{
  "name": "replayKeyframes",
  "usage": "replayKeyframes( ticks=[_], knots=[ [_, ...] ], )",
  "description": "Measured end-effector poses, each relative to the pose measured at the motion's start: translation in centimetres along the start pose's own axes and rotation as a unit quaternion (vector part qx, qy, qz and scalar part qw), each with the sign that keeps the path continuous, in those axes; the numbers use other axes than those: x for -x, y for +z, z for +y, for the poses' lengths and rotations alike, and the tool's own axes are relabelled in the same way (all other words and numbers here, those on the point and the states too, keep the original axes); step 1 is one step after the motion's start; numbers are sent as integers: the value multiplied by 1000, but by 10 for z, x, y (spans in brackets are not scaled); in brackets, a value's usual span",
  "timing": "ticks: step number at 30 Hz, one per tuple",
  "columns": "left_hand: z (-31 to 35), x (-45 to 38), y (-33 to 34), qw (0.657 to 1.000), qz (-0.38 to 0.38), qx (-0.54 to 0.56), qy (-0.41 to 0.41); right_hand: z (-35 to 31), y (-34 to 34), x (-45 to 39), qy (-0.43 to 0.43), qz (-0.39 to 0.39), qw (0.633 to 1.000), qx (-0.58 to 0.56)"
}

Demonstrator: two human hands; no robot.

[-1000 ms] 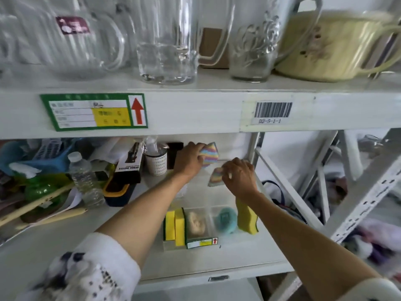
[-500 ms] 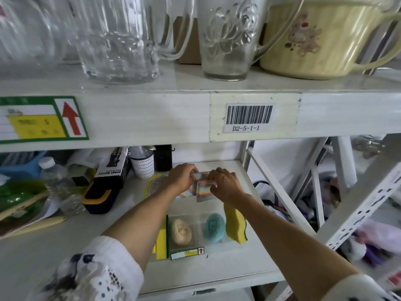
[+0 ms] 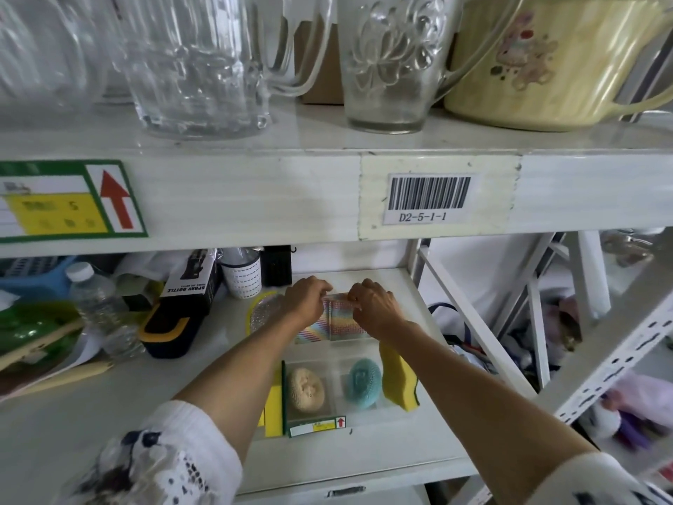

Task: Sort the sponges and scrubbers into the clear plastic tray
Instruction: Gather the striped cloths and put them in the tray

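A clear plastic tray (image 3: 333,419) with compartments stands on the lower shelf. Its front compartments hold a beige scrubber (image 3: 306,388) and a teal scrubber (image 3: 363,383). A yellow sponge (image 3: 274,406) stands on edge at its left wall, another yellow sponge (image 3: 396,377) at its right wall. My left hand (image 3: 305,299) and my right hand (image 3: 371,304) both pinch rainbow-striped sponge cloths (image 3: 340,319) standing upright in the tray's rear compartment. A silvery scrubber pad (image 3: 264,312) with a yellow rim lies left of my left hand.
A water bottle (image 3: 97,304), a spray bottle box (image 3: 190,282), a black-and-yellow case (image 3: 165,331) and a white cup (image 3: 241,273) crowd the shelf's left. Glass jugs (image 3: 196,63) and a cream pot (image 3: 546,60) stand on the upper shelf. White rack struts (image 3: 473,315) run at the right.
Both hands came down from mid-air with the rainbow cloths and now hold them upright in the tray's rear compartment. The camera has moved closer and to the right.
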State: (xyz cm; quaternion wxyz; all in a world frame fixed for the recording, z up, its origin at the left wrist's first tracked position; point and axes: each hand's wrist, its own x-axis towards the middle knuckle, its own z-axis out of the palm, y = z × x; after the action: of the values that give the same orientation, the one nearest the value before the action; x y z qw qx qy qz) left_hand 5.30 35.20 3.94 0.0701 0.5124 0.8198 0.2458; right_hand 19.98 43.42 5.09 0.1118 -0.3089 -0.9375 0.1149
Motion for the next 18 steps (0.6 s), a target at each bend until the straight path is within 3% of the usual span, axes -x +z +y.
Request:
replayKeyframes(
  ticks=[7,14,18],
  knots=[
    [-12,9,-17,995,58,79,8,3,4,1,8,5,1000,6],
    [-36,26,-47,961,226,160,-13,-30,-2,1,-17,131,991,-22],
    [-50,48,-53,945,255,203,-38,-66,7,11,-22,94,991,-95]
  ],
)
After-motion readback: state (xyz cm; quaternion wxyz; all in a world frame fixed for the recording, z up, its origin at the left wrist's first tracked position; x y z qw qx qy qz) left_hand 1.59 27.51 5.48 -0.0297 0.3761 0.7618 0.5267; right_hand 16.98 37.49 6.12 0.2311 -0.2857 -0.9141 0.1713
